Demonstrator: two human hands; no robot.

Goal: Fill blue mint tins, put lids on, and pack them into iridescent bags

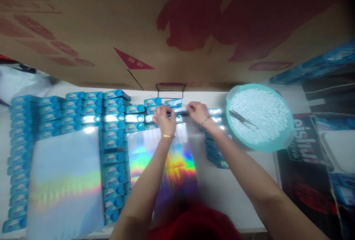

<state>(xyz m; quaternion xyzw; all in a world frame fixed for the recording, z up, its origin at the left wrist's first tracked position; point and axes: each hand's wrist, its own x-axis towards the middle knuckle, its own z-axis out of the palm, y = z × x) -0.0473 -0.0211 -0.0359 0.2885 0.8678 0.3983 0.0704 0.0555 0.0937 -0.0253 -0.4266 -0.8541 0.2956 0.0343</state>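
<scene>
Both my arms reach forward over the table. My left hand (164,118) and my right hand (197,112) close their fingers on the two ends of one small blue box (179,110) in the back row. Rows of the same small blue boxes (113,129) lie flat across the table to the left. Under my forearms lies a shiny holographic sheet (166,158). A second holographic sheet (65,181) covers boxes at the left.
A teal round bowl (285,142) full of small white pieces stands at the right, with dark tweezers (242,118) lying in it. A large brown cardboard wall (166,29) closes the back. A short stack of blue boxes (215,153) sits beside the bowl. Dark printed packaging (305,166) lies at far right.
</scene>
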